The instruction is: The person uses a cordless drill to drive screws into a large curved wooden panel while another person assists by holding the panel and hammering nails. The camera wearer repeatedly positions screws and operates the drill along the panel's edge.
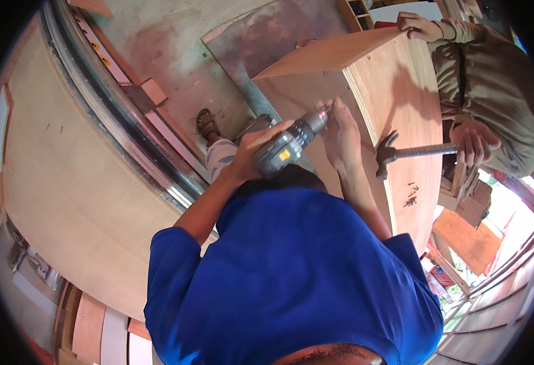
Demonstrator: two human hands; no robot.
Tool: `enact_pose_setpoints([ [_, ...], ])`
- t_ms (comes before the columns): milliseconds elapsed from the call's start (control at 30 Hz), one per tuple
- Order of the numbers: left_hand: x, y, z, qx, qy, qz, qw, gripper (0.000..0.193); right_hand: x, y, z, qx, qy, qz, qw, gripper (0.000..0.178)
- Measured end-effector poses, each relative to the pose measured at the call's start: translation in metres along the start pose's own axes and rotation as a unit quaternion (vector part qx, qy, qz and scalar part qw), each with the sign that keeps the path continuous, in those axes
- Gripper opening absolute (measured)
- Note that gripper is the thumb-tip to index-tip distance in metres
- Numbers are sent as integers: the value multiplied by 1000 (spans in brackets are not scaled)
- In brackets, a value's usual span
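Daylight glaring white at lower right; dark shadow (pixel 402 91) across plywood box (pixel 376 106); right hand (pixel 344 131) slightly blurred; edges bowed.

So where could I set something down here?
The pale board, left of the metal rails, looks mostly bare. It's crowded at the wooden box: loose dark fasteners, plus a hammer in a co-worker's hand. The drill, left hand and right hand fill the space beside it.
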State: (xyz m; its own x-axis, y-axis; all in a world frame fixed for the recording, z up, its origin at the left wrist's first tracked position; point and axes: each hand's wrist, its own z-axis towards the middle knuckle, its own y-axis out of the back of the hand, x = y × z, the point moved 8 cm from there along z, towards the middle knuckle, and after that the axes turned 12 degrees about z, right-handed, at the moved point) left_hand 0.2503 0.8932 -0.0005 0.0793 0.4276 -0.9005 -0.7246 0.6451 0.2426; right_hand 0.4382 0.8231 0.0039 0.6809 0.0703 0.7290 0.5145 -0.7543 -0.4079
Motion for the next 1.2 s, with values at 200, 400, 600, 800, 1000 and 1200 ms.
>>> enact_pose_setpoints([
  [200,24,29,-23,47,126,-118,984,67,59,-6,-18,-41,234,-240,941,23],
  [400,62,119,-72,-147,223,36,963,52,124,-72,21,-60,364,-553,747,31],
  [600,62,272,-183,-448,490,203,719,33,105,-84,78,65,343,-681,644,27],
  [800,52,356,-168,-545,400,228,701,21,103,-62,76,10,319,-662,678,22],
  [1000,62,300,-195,-462,480,209,716,21,103,-75,79,70,355,-704,611,23],
  [1200,123,203,-134,-189,468,90,859,35,110,-39,64,11,334,-566,754,16],
])
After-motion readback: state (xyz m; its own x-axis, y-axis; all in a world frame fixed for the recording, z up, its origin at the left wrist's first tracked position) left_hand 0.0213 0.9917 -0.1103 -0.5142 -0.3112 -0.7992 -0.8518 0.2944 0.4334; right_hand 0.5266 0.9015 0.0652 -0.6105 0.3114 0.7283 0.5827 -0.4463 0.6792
